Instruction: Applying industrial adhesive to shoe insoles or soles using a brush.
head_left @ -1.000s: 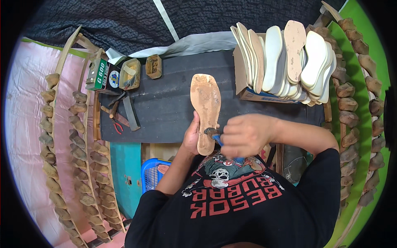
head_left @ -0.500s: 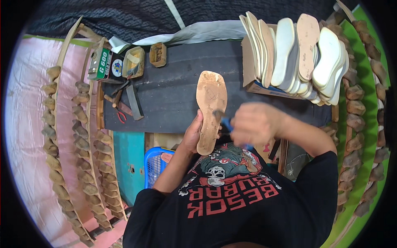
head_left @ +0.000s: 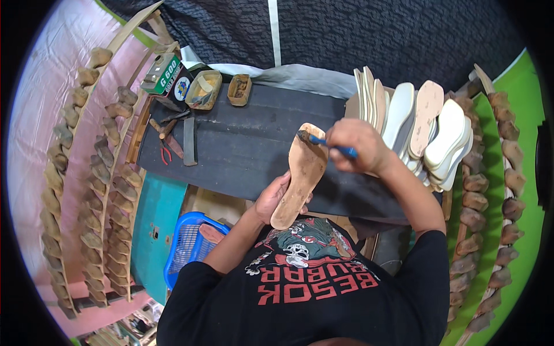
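Note:
My left hand (head_left: 273, 197) grips a tan shoe insole (head_left: 307, 164) by its narrow lower end, thumb on the face and fingertips round the far edge. The insole slants over the front edge of the dark worktable, its broad end up and to the right. Its face has brownish smudges. In my right hand (head_left: 362, 144) is a blue-handled brush (head_left: 348, 151), fingers closed round the handle. The brush's dark tip touches the insole near its broad end.
White and tan insoles (head_left: 399, 112) stand stacked at the table's right. A metal can (head_left: 163, 75), two tubs (head_left: 206, 86), red-handled pliers (head_left: 166, 154), a hammer (head_left: 164, 134) and a flat grey bar (head_left: 189, 142) lie left. A blue basket (head_left: 173, 262) stands below. Racks of shoe lasts (head_left: 92, 202) flank both sides.
The brush has moved from the insole's middle up to its broad end. The insole has tilted to the right, and the whole view has shifted.

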Available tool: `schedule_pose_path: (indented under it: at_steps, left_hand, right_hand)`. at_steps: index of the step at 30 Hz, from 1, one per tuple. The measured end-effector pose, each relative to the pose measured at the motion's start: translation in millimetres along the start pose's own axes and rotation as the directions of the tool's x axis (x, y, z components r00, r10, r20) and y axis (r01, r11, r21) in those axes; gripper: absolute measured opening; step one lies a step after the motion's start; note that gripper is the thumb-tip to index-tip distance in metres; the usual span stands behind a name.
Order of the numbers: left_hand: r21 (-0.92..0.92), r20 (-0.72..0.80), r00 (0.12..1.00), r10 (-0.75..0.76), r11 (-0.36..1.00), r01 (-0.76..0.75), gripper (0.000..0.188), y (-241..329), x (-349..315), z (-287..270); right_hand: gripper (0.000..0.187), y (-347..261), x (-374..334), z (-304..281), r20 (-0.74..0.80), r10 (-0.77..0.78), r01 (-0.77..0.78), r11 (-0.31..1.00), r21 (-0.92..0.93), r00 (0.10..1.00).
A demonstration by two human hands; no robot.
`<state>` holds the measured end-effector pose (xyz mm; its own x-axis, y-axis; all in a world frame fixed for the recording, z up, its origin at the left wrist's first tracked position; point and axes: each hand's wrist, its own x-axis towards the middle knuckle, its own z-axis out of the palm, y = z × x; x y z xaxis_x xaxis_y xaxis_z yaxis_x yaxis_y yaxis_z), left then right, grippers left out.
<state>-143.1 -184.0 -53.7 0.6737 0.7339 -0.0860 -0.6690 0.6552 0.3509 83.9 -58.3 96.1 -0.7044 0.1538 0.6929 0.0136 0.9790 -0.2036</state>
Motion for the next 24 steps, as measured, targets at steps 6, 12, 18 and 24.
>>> schedule_pose_path:
  at_steps: [6,12,18,24]
  left_hand:
    - [0.135,-0.134,0.988,0.075,0.989,-0.057,0.049,3,7,-2]
    - [0.275,0.006,0.997,0.082,0.958,-0.080,0.048,15,16,13]
    - [0.366,0.003,0.998,0.067,0.928,-0.064,0.057,16,12,19]
    - [0.303,-0.189,0.966,0.176,0.946,-0.113,0.057,27,23,40]
  right_hand:
    - [0.035,-40,9,22,0.186,-0.333,0.347,0.937,-0.045,0.924]
    - [0.032,-18,11,-18,-0.013,-0.023,0.023,1.000,0.012,1.000]
    - [0.030,-27,-1,-18,-0.018,-0.155,0.151,0.977,-0.154,0.988]
    - [0.022,-71,-10,16,0.160,-0.341,0.357,0.930,-0.084,0.926]
